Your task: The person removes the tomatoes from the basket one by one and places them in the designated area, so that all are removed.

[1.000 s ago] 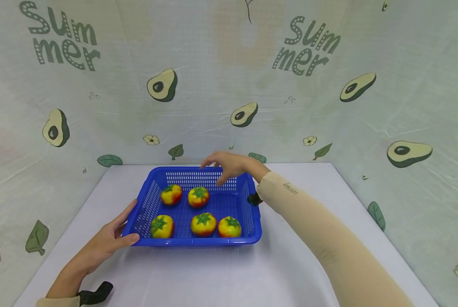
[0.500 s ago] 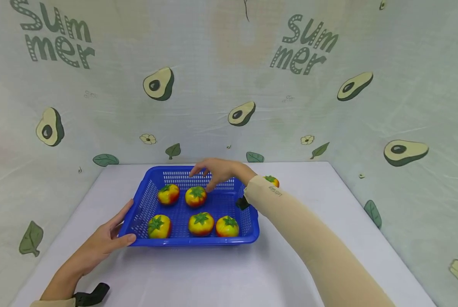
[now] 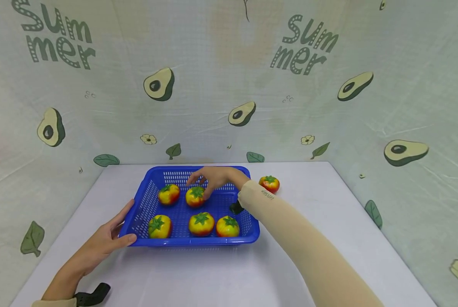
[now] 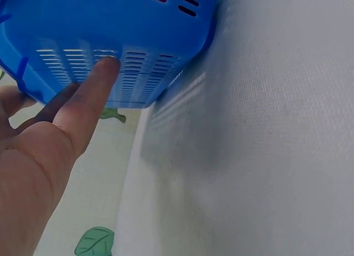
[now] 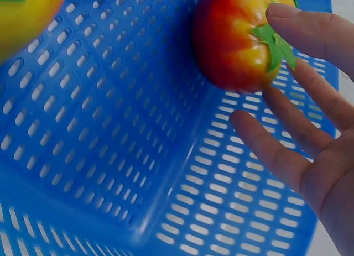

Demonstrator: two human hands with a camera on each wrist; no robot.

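A blue slotted plastic basket (image 3: 223, 202) stands on the white table, holding several glossy yellow-and-red tomatoes with green leafy tops. My left hand (image 3: 103, 241) holds its front left corner. In the left wrist view, one finger (image 4: 91, 95) lies along the slotted wall. My right hand (image 3: 215, 175) reaches over the basket's back part, spread around the back middle tomato (image 3: 194, 198). In the right wrist view, the thumb is at the leafy top of that tomato (image 5: 227, 40), and the other fingers spread beside it.
Other tomatoes sit at the basket's back left (image 3: 169, 195), front left and front right. One more tomato (image 3: 269, 184) lies on the table right of the basket, near the right forearm. A printed cloth (image 3: 198, 128) hangs behind the table (image 3: 190, 277).
My right hand has moved left and down into the basket toward the back middle tomato. The tomato on the table has come into view from behind the arm. My left hand stays at the corner.
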